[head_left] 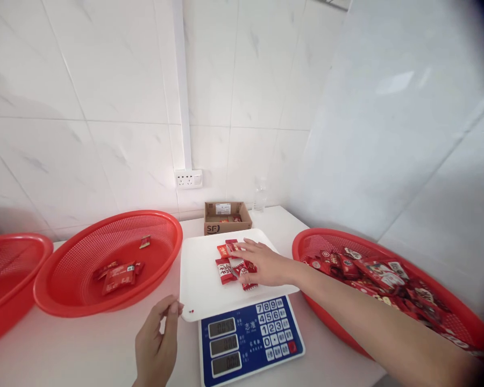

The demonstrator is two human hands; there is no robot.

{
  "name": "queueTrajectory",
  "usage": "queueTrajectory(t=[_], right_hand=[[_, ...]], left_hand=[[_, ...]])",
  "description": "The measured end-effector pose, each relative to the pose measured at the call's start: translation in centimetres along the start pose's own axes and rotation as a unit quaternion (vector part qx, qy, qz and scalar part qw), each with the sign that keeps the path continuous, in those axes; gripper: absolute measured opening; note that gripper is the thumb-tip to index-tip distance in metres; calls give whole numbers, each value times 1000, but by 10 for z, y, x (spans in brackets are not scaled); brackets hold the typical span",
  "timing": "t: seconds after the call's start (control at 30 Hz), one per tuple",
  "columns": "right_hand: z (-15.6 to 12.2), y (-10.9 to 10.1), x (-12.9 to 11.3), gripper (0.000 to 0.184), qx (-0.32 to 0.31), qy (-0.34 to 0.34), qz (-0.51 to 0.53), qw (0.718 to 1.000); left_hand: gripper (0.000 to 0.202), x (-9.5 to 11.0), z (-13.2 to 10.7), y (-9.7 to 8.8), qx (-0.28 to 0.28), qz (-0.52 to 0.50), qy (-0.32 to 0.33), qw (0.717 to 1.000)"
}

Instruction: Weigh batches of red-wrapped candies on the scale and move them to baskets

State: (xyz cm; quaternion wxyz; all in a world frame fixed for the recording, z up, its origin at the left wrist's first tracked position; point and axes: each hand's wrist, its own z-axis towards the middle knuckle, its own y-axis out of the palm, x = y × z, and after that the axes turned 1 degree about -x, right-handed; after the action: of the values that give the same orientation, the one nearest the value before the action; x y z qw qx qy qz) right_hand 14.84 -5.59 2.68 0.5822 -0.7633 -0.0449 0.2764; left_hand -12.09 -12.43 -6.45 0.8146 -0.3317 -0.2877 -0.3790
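Observation:
My right hand [266,263] reaches across from the right, palm down, with fingers spread over a small cluster of red snack packets [226,271]. The packets lie on the white pan [201,269] of a digital scale, and my fingers partly cover some of them. At the pan's front left corner is my left hand [159,336], its thumb and forefinger pinched together. The fingertips are at the pan's edge; whether they grip it or something small is hidden. Below the pan shows the scale's blue keypad panel [252,341] with three grey displays.
On the right, a red plastic basket [322,234] holds many red packets. To the left, another red basket [60,298] has a few packets, beside a further red basket [44,244]. A small cardboard box [229,227] stands behind the pan, near a clear plastic container [260,199].

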Motion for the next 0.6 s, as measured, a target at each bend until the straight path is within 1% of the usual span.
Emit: queueTrajectory(t=[0.03, 0.1, 0.23, 0.3, 0.37, 0.6], right_hand=[[-4, 0, 2, 77, -18, 6, 3, 1000], [-9, 3, 4, 78, -32, 18, 3, 999], [-7, 12, 10, 75, -6, 17, 26, 999], [-4, 13, 13, 71, 12, 14, 39, 999], [-1, 13, 15, 66, 17, 10, 47, 999], [3, 7, 16, 58, -27, -24, 64, 997]], left_hand=[[19, 1, 0, 0, 2, 2, 4, 1000], [19, 1, 1, 1, 4, 4, 9, 1000], [19, 0, 0, 1, 1, 1, 10, 1000], [19, -1, -1, 1, -2, 2, 8, 1000], [19, -2, -2, 0, -4, 6, 4, 1000], [18, -3, -2, 0, -4, -3, 3, 1000]])
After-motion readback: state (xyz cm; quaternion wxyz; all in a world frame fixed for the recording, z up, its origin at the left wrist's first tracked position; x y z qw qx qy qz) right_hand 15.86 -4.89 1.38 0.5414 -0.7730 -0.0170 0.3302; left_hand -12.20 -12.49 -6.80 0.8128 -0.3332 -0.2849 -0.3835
